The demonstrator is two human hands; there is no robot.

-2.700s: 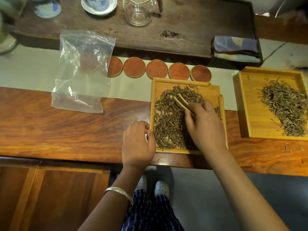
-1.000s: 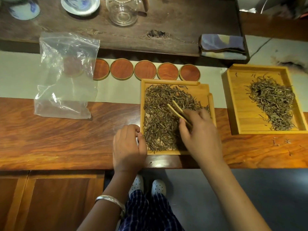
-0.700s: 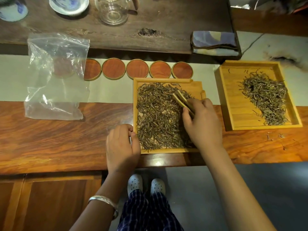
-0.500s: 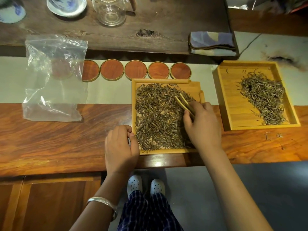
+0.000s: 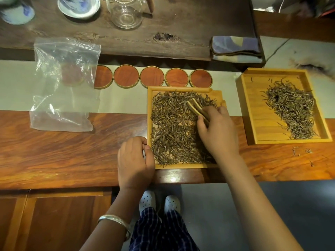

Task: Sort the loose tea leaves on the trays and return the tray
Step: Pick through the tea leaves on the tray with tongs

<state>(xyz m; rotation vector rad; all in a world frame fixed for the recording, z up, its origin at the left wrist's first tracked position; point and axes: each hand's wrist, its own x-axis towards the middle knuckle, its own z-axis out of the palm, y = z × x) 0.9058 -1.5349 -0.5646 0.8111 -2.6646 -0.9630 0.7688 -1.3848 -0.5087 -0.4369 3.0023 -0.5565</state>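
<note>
We curl our left hand (image 5: 135, 163) on the near tray (image 5: 149, 113)'s left rim while our right hand (image 5: 218, 132) pinches wooden tweezers (image 5: 196, 109) over its tea leaves (image 5: 172, 127), on the reddish wooden table (image 5: 63, 151). A second tray (image 5: 247, 105) of leaves (a smaller heap) sits to the right. Beyond lie five round coasters (image 5: 152, 77), one clear plastic bag (image 5: 65, 84), one folded cloth (image 5: 235, 48) and a glass pitcher (image 5: 126, 13).
</note>
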